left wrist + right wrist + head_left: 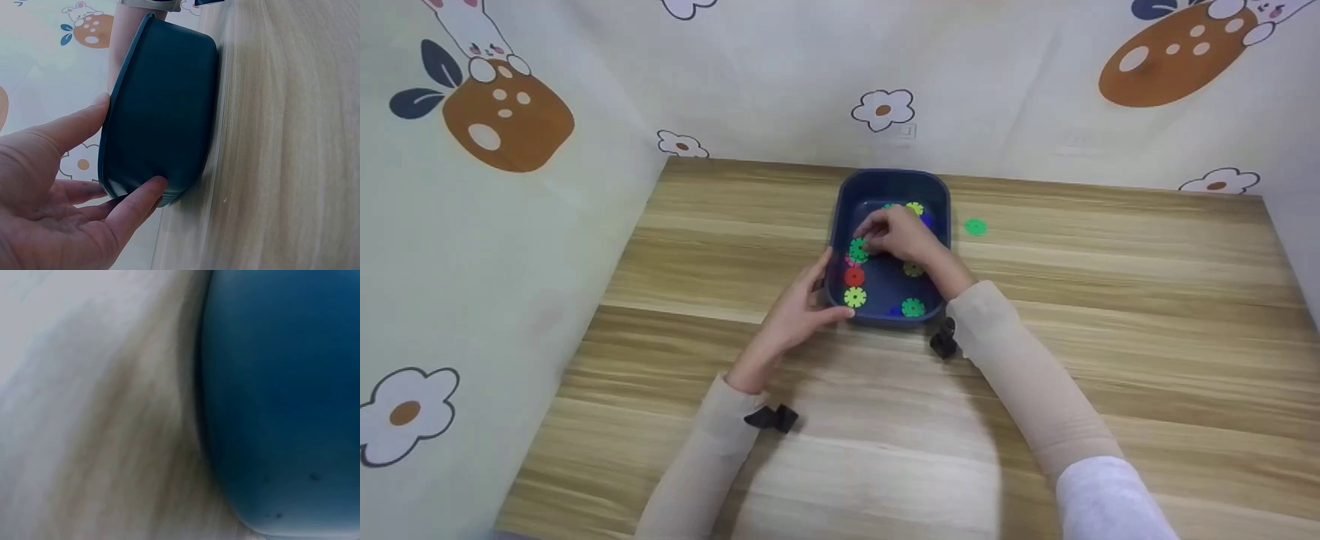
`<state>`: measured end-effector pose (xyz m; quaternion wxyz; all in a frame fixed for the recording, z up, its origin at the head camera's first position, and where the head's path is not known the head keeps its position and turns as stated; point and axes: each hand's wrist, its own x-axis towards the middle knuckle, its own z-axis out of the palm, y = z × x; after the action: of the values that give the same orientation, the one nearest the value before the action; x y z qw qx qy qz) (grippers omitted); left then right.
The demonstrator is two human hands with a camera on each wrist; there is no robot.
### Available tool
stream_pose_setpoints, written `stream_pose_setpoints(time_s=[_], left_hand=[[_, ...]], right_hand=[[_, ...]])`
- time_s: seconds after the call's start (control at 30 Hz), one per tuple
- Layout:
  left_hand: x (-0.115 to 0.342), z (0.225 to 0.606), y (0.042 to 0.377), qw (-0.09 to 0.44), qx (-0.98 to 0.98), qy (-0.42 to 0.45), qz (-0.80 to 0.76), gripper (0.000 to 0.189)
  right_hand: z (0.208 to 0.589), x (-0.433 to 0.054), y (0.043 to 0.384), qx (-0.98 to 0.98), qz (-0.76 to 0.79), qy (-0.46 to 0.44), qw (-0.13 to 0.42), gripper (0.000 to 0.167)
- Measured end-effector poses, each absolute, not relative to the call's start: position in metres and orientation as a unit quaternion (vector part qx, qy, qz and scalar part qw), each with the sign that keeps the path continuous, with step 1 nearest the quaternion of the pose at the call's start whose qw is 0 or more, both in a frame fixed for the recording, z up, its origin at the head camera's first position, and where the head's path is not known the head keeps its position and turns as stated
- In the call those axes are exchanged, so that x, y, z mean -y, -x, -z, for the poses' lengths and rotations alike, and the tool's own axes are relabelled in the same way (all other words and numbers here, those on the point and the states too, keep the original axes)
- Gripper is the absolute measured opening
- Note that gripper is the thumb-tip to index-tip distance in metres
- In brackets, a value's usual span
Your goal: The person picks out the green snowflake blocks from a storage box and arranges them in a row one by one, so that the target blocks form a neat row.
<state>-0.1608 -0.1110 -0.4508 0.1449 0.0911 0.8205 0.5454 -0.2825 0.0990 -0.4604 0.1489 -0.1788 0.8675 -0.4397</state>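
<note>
A dark blue plastic tub [889, 321] stands on the table with several notched plastic discs in it. My left hand [795, 311] holds the tub's near left corner, its thumb at the near rim and its fingers along the left side. In the left wrist view, fingertips press the tub's outer wall [163, 101]. My right hand [901, 234] reaches into the tub, pinching a green snowflake disc [859, 247] at its left side. Nearby in the tub lie a red disc [854, 277], a yellow disc [855, 298] and another green disc [913, 307].
One loose green disc [976, 226] lies on the wooden table [1110, 315] to the right of the tub. A patterned cloth [780, 90] rises behind the table and along its left side. The right wrist view shows mostly the blue tub wall [287, 399], up close.
</note>
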Motion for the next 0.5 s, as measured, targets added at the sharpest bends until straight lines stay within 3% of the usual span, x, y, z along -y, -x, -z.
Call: stream_pose_setpoints(time_s=[0.5], left_hand=[[0.1111, 0.4521, 0.1611, 0.138, -0.832, -0.091, -0.53, 0.097]], right_hand=[[0.4551, -0.0994, 0.2801, -0.852, 0.475, 0.17, 0.137, 0.018]])
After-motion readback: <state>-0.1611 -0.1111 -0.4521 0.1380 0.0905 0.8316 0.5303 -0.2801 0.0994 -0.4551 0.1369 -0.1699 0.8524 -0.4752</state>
